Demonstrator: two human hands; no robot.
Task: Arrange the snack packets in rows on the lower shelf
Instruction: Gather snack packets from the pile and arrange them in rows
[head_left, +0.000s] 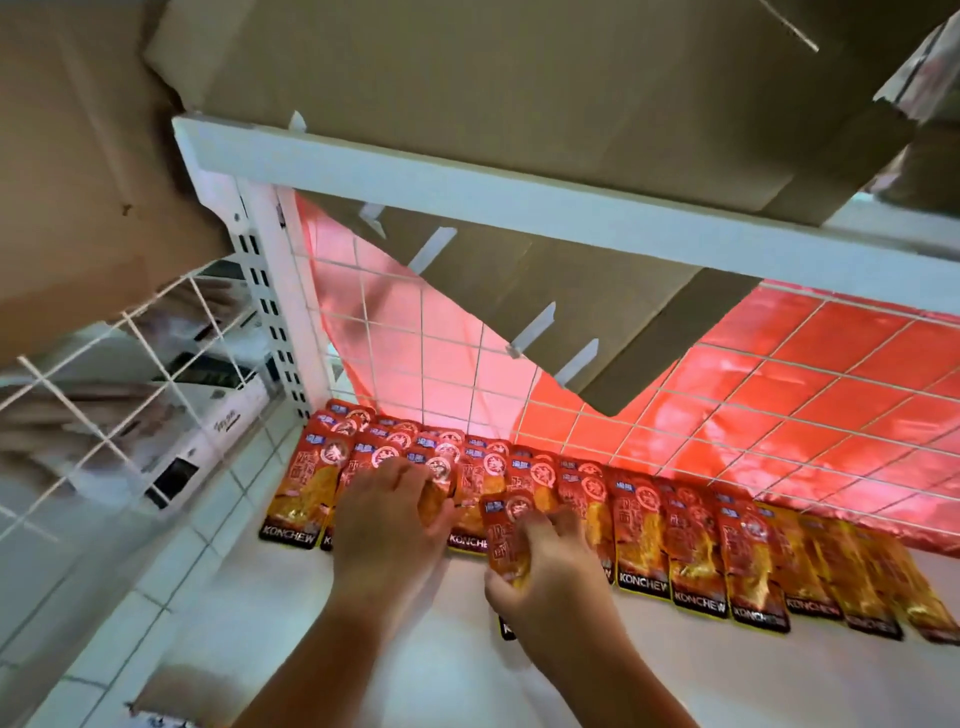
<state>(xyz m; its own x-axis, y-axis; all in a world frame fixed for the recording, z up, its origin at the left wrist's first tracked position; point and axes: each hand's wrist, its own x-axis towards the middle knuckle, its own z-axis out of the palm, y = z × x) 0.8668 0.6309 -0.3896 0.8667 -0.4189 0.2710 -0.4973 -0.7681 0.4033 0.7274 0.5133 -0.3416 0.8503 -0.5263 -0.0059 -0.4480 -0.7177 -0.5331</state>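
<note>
Red-orange foil snack packets (644, 540) lined white lower shelf (415, 649), left hand (389, 525) pinched a row packet (434, 501) — right hand (550, 577) gripped a loose packet (511, 525).

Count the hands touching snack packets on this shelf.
2. The left hand rests on the leftmost packets; the right hand grips one packet just right of it.

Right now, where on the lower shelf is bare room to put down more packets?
The white shelf floor is bare in front of the row of red-orange foil snack packets, right of the right hand, and left of the left hand. Against the white wire grid it is crowded.
</note>
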